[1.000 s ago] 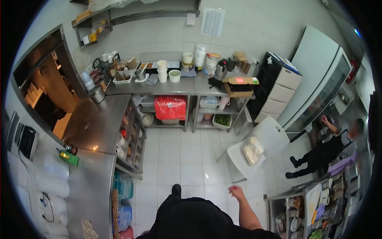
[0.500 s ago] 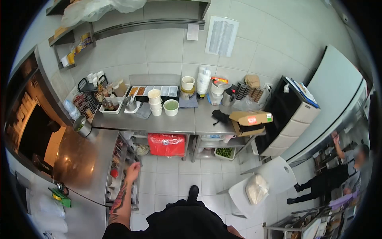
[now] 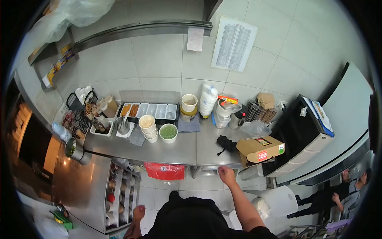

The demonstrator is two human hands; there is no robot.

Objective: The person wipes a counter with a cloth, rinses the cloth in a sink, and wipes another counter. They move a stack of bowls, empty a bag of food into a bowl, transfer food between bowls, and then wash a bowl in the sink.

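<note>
My right hand is raised at the counter's front edge, its fingers curled in and nothing visible in them. Down beside the drawer unit, my left hand hangs with its fingers loosely closed and no object showing. On the steel counter ahead stand a tub of chopped greens, a stack of white tubs and a row of topping trays. Nearest to my right hand on the counter are a black cloth-like item and an open cardboard box.
A red package sits under the counter. To the left is a steel worktop with a metal pot. A white chair holding a bag stands at my right. Another person is further right.
I have come closer to the counter. My right hand has come up into view in front of it. My left hand has dropped lower, and the other person's arm has come down.
</note>
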